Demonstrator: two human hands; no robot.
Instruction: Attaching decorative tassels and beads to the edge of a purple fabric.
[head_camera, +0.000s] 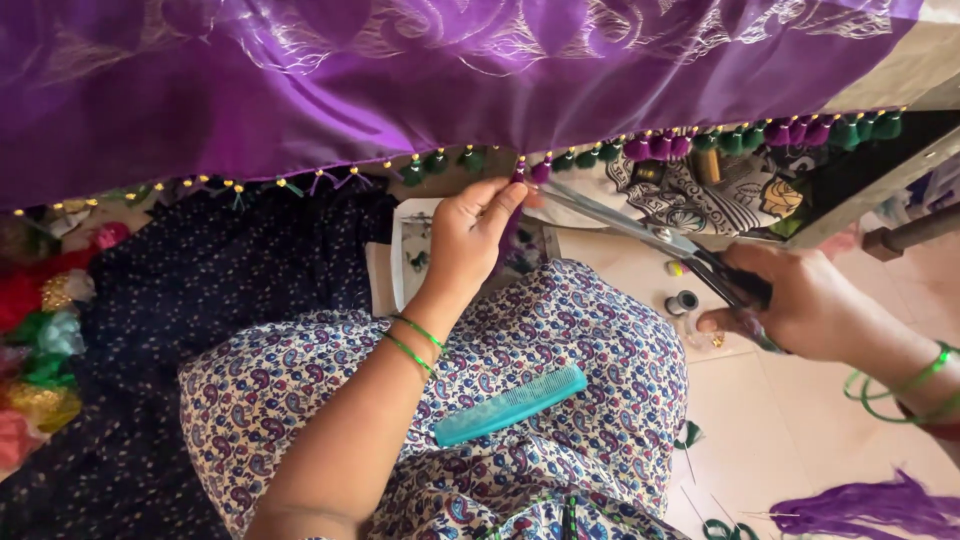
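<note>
1. Purple silk cloth (300, 90) hung across the top of my view, its lower hem strung with small green and purple tassels (660, 145) and tiny gold beads. I took that hem as my landmark.

2. My left hand (468, 235) was raised just under the hem, thumb and fingertips pinched on one purple tassel (520, 180) — a light hold, closed on the thread and nothing else.

3. My right hand (800, 300) sat well to the right of and below the hem, fingers clenched through the dark handles of the scissors (650, 235). The steel blades reached up toward the pinched tassel, tips just beside it; whether they touched the thread I could not tell.

4. I judged the tassel soft, almost weightless and easily frayed — best held at its neck, close under the hem, so the loose ends hung free. The cloth looked slippery and limp, likely to slide if tugged.

5. The scissors were stiff and the heavier thing, to be held by the loops only.

6. Below the hem, a teal comb (510, 405) lay on my patterned lap, a small spool (683, 302) stood on the floor, and purple thread (860, 510) lay further down.
</note>
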